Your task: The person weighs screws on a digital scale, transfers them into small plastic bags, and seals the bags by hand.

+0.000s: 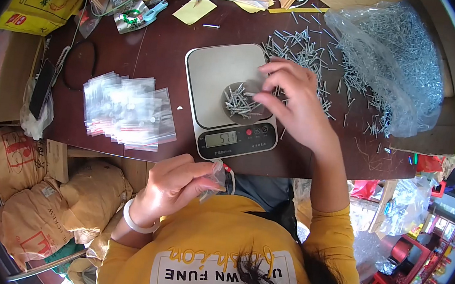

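A kitchen-type scale (pixel 204 95) lies on the dark table, its display reading about 571, the decimal point unclear. On its plate sits a small round dish with a heap of screws (pixel 240 100). My right hand (pixel 293 96) is over the right side of the scale, fingers curved and apart beside the dish, with no object visible between them. Near the table's front edge, my left hand (pixel 178 184) pinches a small clear plastic bag (pixel 213 182). Loose screws (pixel 303 53) are spread behind and right of my right hand.
Left of the scale lies a fanned stack of clear zip bags (pixel 128 110). A large plastic bag of screws (pixel 396 65) fills the right back. Yellow paper (pixel 194 11), a blue-handled tool (pixel 153 13) and a black phone-like object (pixel 43 86) lie farther out. Brown sacks (pixel 36 216) stand below left.
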`<state>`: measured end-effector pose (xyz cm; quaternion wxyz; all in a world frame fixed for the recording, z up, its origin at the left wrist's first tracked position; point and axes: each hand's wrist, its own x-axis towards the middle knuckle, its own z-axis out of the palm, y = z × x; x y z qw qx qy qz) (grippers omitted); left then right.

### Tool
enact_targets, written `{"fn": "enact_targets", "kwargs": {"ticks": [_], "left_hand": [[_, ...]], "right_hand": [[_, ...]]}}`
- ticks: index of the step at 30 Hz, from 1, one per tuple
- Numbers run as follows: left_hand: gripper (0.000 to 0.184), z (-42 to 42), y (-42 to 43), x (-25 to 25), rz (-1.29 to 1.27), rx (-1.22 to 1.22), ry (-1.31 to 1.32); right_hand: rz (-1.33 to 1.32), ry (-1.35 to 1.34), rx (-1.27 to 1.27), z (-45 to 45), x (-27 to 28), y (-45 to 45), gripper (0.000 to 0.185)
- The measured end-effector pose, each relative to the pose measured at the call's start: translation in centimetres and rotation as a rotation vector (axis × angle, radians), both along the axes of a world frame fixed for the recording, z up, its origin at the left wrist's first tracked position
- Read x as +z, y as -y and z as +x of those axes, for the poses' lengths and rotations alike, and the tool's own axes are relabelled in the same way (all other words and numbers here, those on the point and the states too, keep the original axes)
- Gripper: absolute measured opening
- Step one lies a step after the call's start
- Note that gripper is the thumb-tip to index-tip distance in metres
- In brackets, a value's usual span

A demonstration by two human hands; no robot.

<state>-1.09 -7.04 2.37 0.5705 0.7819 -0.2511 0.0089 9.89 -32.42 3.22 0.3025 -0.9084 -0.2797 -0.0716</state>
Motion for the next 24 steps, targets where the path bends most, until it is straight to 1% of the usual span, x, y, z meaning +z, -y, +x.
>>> {"fn": "enact_targets", "kwargs": {"ticks": [1,4,5,8,9,10,12,13,15,16,17,18,19,22,24], "left_hand": [[0.031,0.1,0.0,0.1,-0.001,0.005,-0.002],[0.031,0.3,-0.1,0.6,0.012,0.015,-0.012],[0.031,0.4,-0.2,0.7,0.025,0.012,-0.018],[0.034,0.7,0.0,1.4,0.052,-0.044,0.017],[0.035,0.7,0.3,1.5,0.060,-0.068,0.037],[0.035,0.5,0.8,1.5,-0.055,-0.046,0.006],[0.034,-0.5,1.9,1.1,-0.286,-0.003,-0.059],[0.032,-1.2,1.7,-0.2,-0.384,-0.021,-0.073],[0.031,-0.8,1.0,0.1,-0.277,-0.199,0.051],[0.031,-0.5,0.9,0.5,-0.223,-0.287,0.114],[0.027,-0.7,0.9,0.7,-0.214,-0.283,0.018],[0.025,-0.6,0.8,1.0,-0.218,-0.229,0.018],[0.024,-0.2,0.5,1.5,-0.222,-0.175,0.019],[0.023,0.3,-0.7,1.9,-0.195,-0.029,0.102],[0.025,0.3,-1.9,1.4,-0.181,0.066,0.169]], "right_hand": [[0.008,0.016,-0.013,0.1,0.3,0.6,0.018],[-0.128,0.218,-0.252,0.0,0.7,2.4,0.020],[-0.106,0.221,-0.281,-0.1,1.0,2.4,0.021],[0.119,-0.195,-0.078,-2.0,2.0,0.8,0.019],[0.198,-0.302,0.123,-3.0,2.4,-0.2,0.016],[0.276,-0.408,0.325,-4.0,2.7,-1.3,0.013],[0.449,-0.465,0.572,-6.0,1.7,-3.0,0.012],[0.485,-0.452,0.598,-6.7,1.5,-3.4,0.013],[0.555,-0.422,0.650,-7.5,1.4,-3.7,0.016],[0.540,-0.397,0.626,-7.5,1.5,-3.5,0.015],[0.524,-0.373,0.603,-7.4,1.8,-2.9,0.015],[0.507,-0.350,0.580,-7.4,2.0,-2.4,0.016],[0.601,-0.391,0.463,-7.6,1.9,-2.1,0.016],[0.523,-0.425,0.333,-6.7,1.6,-1.5,0.014],[0.470,-0.209,0.169,-4.9,0.7,-0.6,0.010]]}}
